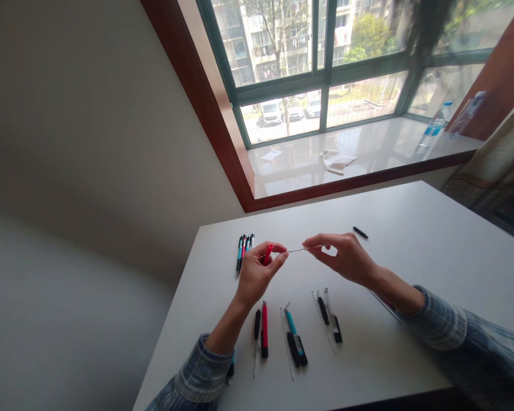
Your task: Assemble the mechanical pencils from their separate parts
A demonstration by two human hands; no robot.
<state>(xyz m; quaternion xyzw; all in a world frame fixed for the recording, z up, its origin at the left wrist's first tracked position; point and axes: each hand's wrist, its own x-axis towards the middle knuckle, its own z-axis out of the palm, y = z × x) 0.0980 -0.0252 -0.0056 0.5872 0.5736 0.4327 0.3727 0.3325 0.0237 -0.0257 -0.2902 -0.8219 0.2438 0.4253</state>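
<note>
Left hand (256,275), holding a red barrel (268,254), and right hand (352,258) pinch a thin rod (298,250) between them: likely light, bendable, best held by its ends

We find the held-up thin rod (297,250) too small to identify; the left sleeve (208,362) mostly covers a pen piece (231,370); a blurred dark shape (432,25) meets the top edge.

A blue-labelled bottle (433,130) stands on the windowsill (297,174), well apart from a crumpled sheet (337,162) (perhaps plastic); vehicles (271,113) are parked outside, beyond the window (324,80).
</note>
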